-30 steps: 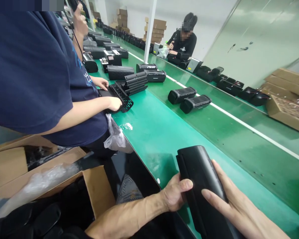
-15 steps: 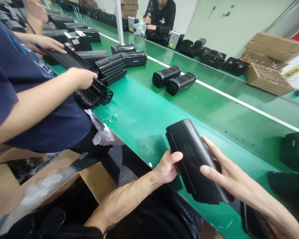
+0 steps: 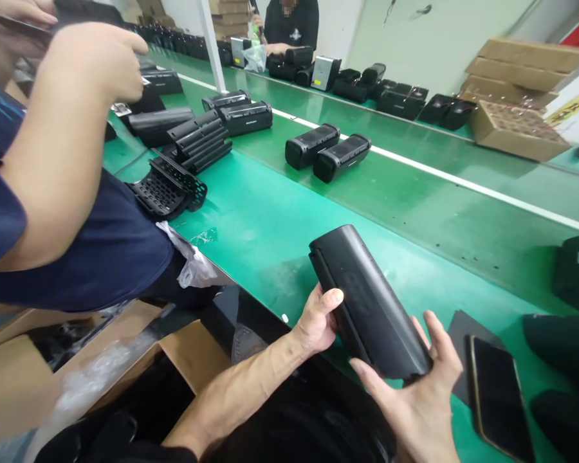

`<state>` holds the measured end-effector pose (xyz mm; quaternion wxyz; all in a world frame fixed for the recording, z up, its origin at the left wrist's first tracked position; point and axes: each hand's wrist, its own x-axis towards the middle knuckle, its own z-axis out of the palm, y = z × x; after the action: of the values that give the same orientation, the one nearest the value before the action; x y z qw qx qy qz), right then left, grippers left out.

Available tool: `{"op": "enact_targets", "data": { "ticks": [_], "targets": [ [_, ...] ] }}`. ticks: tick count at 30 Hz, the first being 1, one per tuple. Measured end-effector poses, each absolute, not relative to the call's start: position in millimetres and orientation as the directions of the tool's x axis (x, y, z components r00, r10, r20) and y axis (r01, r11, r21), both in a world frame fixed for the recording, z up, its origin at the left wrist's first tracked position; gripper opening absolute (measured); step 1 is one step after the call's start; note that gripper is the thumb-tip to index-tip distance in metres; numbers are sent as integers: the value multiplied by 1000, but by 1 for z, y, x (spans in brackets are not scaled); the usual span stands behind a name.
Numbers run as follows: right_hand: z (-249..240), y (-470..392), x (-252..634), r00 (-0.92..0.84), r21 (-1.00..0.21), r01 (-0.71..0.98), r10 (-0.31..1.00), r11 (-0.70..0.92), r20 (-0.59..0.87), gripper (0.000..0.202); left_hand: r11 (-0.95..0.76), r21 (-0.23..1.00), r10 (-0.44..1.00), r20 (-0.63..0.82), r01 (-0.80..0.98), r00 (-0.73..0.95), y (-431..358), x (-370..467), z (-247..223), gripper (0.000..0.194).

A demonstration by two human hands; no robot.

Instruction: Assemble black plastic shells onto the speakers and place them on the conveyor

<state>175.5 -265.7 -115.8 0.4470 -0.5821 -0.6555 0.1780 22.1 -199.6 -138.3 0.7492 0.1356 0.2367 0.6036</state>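
A long black plastic speaker housing [image 3: 371,302] is tilted over the front edge of the green table, its smooth curved side up. My left hand [image 3: 321,321] grips its left edge, thumb on top and fingers hidden underneath. Around the lower right end my right hand [image 3: 415,386] is wrapped, thumb on the near side and fingers on the far side. A phone [image 3: 499,392] lies on the table just right of that hand, partly over a dark flat sheet [image 3: 463,334].
At left a co-worker's arm [image 3: 67,135] is raised beside stacked black housings [image 3: 200,141] and perforated grilles [image 3: 164,186]. Two black speakers [image 3: 342,157] stand on the green table [image 3: 255,212]. Open cardboard boxes [image 3: 197,354] sit below the edge. Dark housings [image 3: 574,276] are at right.
My right hand has shifted from the housing's right side to its lower end. The phone is now more exposed. The co-worker's hands have risen away from the grilles.
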Motion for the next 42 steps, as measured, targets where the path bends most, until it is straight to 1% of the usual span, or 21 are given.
{"op": "enact_targets", "data": {
  "ticks": [4,5,7,9,10,12,13,15,17,18,20,22,25,28,30,32,34,36,38,40,42],
  "targets": [
    [-116,-260,182,63,-733,597,892,327,449,96,203,509,978,-142,-836,151,-202,25,-135,61],
    [-115,-258,185,57,-737,590,894,329,445,93,214,519,977,-135,-828,168,-202,23,-136,61],
    [-110,-256,194,60,-750,589,910,300,411,88,285,539,958,-131,-793,255,-201,13,-140,66],
    [-102,-257,205,75,-772,597,943,218,324,81,339,572,937,-134,-747,323,-195,-7,-144,76],
    [-98,-259,211,79,-786,595,961,167,264,79,338,602,935,-129,-723,330,-190,-21,-145,81],
    [-92,-261,224,63,-815,575,989,73,133,79,259,708,954,-82,-657,288,-179,-49,-142,95],
    [-91,-262,229,42,-830,556,996,40,76,81,219,772,954,-42,-596,297,-174,-62,-139,103],
    [-91,-261,237,-2,-858,513,1000,-15,-19,85,169,874,922,23,-456,386,-164,-80,-133,112],
    [-94,-258,241,-25,-880,469,995,-72,-95,88,144,923,889,38,-357,457,-158,-86,-129,107],
    [-96,-256,241,-25,-891,443,992,-97,-120,88,137,930,890,35,-341,454,-158,-84,-129,102],
    [-100,-255,238,-4,-920,376,992,-115,-125,88,133,924,919,20,-358,394,-162,-78,-131,95],
    [-103,-256,234,39,-936,341,996,-89,-80,89,133,913,943,3,-385,333,-169,-70,-136,91],
    [-104,-261,229,103,-918,390,994,-73,-35,88,141,914,954,-23,-380,299,-181,-63,-139,86],
    [-101,-261,230,151,-902,415,987,-118,-59,78,146,916,962,-44,-373,270,-188,-58,-135,85],
    [-96,-255,233,164,-916,361,979,-175,-122,75,157,920,971,-79,-358,224,-189,-53,-130,83],
    [-89,-246,237,136,-932,218,955,-289,-264,75,179,938,977,-133,-298,166,-187,-48,-122,78],
    [-80,-236,240,80,-902,58,902,-428,-423,76,209,955,974,-185,-209,130,-185,-45,-114,71],
    [-73,-229,241,38,-850,-49,849,-525,-526,79,252,956,963,-233,-150,132,-183,-43,-107,66],
    [-68,-224,241,25,-820,-101,822,-563,-568,82,313,937,946,-293,-156,138,-180,-41,-103,64],
    [-67,-221,241,22,-807,-139,813,-574,-582,81,363,909,931,-344,-204,123,-176,-39,-103,62],
    [-68,-217,242,18,-793,-168,803,-585,-596,79,373,888,928,-360,-268,98,-172,-36,-105,57]
  ]
}}
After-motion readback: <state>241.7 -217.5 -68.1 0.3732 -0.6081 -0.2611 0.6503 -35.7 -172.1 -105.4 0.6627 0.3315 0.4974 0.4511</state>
